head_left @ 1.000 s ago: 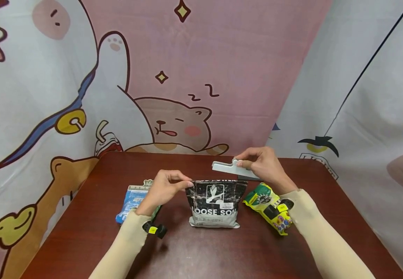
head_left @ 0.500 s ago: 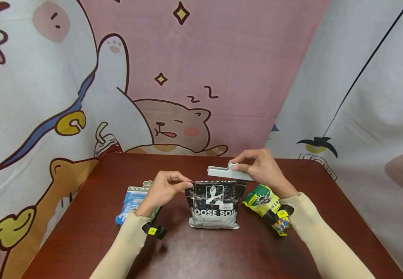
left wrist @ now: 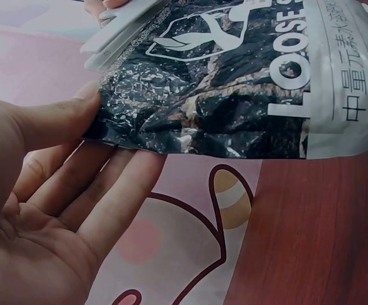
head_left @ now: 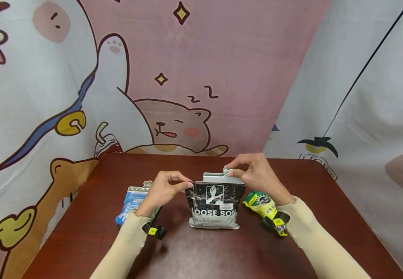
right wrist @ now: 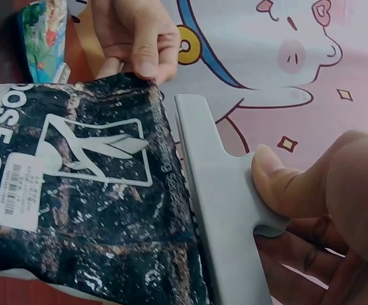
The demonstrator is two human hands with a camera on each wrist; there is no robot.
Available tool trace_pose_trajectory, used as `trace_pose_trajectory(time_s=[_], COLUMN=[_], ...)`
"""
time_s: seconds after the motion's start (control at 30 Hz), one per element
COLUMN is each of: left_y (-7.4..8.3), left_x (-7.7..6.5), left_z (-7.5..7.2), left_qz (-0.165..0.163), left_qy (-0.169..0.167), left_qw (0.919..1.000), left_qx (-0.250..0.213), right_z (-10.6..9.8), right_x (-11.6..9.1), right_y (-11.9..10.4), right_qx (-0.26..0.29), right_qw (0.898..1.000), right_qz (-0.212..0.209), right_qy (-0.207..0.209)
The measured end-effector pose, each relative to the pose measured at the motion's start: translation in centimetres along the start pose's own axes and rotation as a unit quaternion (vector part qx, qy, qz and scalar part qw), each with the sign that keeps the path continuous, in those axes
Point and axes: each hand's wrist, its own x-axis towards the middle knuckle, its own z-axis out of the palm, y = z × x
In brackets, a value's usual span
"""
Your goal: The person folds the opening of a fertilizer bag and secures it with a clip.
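A black and white bag printed LOOSE SOIL (head_left: 215,205) stands upright on the table. My left hand (head_left: 166,190) pinches its top left corner between thumb and fingers; the left wrist view shows the thumb in front and fingers behind. My right hand (head_left: 257,176) holds a white sealing clip (head_left: 219,178) by its handle, thumb pressed on the grip (right wrist: 260,197). In the head view the clip lies along the bag's top edge, its lower part hidden behind the bag. From the right wrist, the clip's long bar is right at the bag's top edge.
A blue packet (head_left: 131,203) lies left of the bag, partly behind the left forearm. To the right lies a green and yellow packet (head_left: 262,203), partly covered by the right wrist's camera strap. A cartoon-printed cloth (head_left: 240,77) hangs behind the brown table (head_left: 201,255).
My right hand has moved left and down with the clip, from above the bag to its top edge. The left hand and the bag have stayed in place.
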Motion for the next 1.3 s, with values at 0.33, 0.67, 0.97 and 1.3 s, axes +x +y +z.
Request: trace_pose_trajectory(time_s=[0.33, 0.67, 0.97, 1.3], left_y=[0.0, 0.1, -0.1, 0.0], left_x=[0.1, 0.1, 0.1, 0.0], left_z=[0.0, 0.0, -0.3, -0.8], left_qz=[0.005, 0.002, -0.013, -0.017], left_qy=[-0.005, -0.003, -0.012, -0.04], left_qw=[1.0, 0.9996, 0.9984, 0.9972], left_qx=[-0.004, -0.027, -0.054, -0.061], right_z=[1.0, 2.0, 3.0, 3.9], right_x=[-0.4, -0.4, -0.2, -0.1], right_y=[-0.5, -0.6, -0.8, -1.0], right_qx=[-0.01, -0.018, -0.022, -0.019], right_qw=[1.0, 1.0, 0.999, 0.998], right_qz=[-0.021, -0.02, -0.032, -0.049], right_qy=[0.0, 0.006, 0.015, 0.019])
